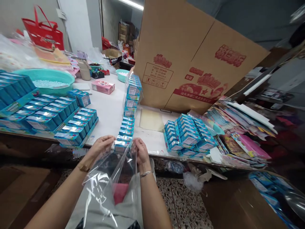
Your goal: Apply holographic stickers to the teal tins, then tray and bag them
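Observation:
A clear plastic bag point(102, 187) hangs open over the person's lap at the table's front edge. My left hand point(103, 146) pinches one side of its mouth, and my right hand point(141, 151) pinches the other side. Between the hands, the front end of a row of small blue boxes point(125, 132) lies at the bag's opening. Farther back, a taller stack of blue boxes point(133, 92) in clear wrap continues the row. It is too small to tell whether the bag's mouth goes around the nearest box.
Trays of blue boxes point(81, 124) stand at the left, more trays point(188, 133) at the right. A large cardboard box point(181, 57) rises behind. Teal basins point(69, 78), a pink box point(103, 86) and paper piles point(247, 121) are also on the table point(102, 105).

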A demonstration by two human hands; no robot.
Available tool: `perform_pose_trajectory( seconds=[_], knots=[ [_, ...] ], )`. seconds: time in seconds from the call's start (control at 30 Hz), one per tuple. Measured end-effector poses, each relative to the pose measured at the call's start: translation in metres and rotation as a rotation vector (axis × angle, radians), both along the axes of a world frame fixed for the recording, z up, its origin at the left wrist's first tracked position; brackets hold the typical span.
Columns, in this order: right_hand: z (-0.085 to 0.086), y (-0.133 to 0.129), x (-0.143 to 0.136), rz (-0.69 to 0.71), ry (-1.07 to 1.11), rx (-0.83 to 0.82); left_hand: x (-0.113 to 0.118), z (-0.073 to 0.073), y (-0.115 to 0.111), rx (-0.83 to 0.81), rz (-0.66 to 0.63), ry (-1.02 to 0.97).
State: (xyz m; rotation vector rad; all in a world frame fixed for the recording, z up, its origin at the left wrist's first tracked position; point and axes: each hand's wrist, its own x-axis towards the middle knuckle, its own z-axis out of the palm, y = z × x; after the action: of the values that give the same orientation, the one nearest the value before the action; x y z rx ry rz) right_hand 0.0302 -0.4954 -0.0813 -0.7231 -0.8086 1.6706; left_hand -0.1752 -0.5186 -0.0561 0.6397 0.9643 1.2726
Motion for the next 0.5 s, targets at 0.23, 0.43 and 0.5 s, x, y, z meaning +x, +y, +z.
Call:
perform_pose_trajectory(
  seconds=[0.23, 0.43, 0.5],
  knots=[
    [-0.043, -0.006, -0.020, -0.235, -0.186, 0.035, 0.022, -0.033, -0.006, -0.059, 0.137, 0.070],
    [-0.030, -0.010, -0.026, -0.295, -0.255, 0.034, 0.047, -0.026, -0.010, -0.115, 0.226, 0.018],
    [-0.012, -0.013, -0.019, -0.252, -0.257, 0.032, 0.051, -0.015, -0.013, -0.122, 0.206, -0.029]
  ],
)
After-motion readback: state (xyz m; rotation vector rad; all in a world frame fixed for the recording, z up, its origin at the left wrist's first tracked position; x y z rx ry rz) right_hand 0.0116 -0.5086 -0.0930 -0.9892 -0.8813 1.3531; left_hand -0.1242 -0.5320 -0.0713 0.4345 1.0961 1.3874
